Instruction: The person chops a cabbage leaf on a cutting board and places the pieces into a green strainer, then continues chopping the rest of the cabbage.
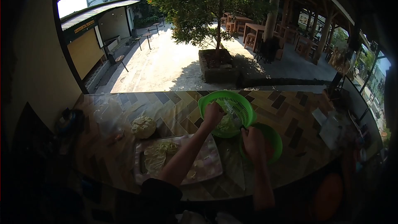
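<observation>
My right hand (253, 141) is wrapped round the dark handle of a knife (233, 113), whose pale blade slants up and left over a green colander (248, 107). My left hand (213, 115) is closed above the colander's left side, near the blade; whatever its fingers hold is hidden. Pale shredded cabbage (226, 125) lies in the colander. A green bowl (278, 143) stands just right of it, partly behind my right hand. Under my left forearm, a light cutting board (209, 161) carries cabbage leaves (154, 159).
A cabbage head (143, 127) sits on the patterned counter (176, 120) behind the board. Clear plastic (108, 118) lies farther left. Pale packets (331, 130) and other dim items are at the right end. Beyond the counter's far edge is a courtyard with a tree (217, 16).
</observation>
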`<state>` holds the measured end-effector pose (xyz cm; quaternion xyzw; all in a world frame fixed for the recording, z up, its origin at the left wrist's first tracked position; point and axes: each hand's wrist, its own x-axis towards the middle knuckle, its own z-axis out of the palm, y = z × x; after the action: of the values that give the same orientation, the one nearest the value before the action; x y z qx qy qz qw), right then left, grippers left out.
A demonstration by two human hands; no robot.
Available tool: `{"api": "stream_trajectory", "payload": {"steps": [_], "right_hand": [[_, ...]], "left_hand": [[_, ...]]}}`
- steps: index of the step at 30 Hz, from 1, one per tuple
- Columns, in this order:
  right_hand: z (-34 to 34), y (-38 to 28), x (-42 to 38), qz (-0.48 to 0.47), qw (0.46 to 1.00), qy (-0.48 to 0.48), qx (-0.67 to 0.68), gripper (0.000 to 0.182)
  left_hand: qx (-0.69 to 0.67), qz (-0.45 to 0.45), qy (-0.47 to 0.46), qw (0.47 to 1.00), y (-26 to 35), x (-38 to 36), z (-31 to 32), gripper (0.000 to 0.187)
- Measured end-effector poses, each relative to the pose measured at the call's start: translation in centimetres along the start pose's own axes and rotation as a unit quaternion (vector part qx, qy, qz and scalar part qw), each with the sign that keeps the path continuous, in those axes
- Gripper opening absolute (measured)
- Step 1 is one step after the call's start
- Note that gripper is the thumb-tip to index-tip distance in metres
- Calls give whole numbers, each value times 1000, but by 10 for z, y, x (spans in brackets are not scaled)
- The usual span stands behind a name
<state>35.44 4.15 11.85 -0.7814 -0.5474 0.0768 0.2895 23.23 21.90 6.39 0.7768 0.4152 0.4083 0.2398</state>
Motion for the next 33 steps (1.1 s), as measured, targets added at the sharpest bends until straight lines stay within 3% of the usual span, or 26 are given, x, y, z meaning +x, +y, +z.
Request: {"api": "stream_trajectory", "payload": {"steps": [4,7,10,13,16,19,25,28,31,33], "right_hand": [[2,3,-3,-8,1000,2,21,34],[2,5,0,-2,1000,-8,24,34],[0,3,-2,-2,999,-3,40,32],[-7,3,-4,-12,996,-18,87,32],[-8,5,-4,-8,996,-12,89,32],[1,12,-3,-13,994,28,108,33],[-2,15,-4,-25,993,53,106,34],[-4,14,-1,-9,993,41,114,34],[1,16,0,-21,991,59,117,34],[1,14,-1,-18,992,58,111,34]], "left_hand": [[-28,-10,17,999,-16,0,12,12],[29,16,79,996,-23,5,14,21],[-6,48,132,990,-9,10,16,34],[-51,57,55,996,9,5,10,38],[-61,-29,17,998,11,-1,12,37],[-57,17,9,998,22,-10,11,33],[-79,26,-41,996,32,-25,10,28],[-14,17,-35,999,25,-23,4,20],[175,47,63,981,21,-21,-3,17],[164,62,52,983,20,-16,-8,15]]}}
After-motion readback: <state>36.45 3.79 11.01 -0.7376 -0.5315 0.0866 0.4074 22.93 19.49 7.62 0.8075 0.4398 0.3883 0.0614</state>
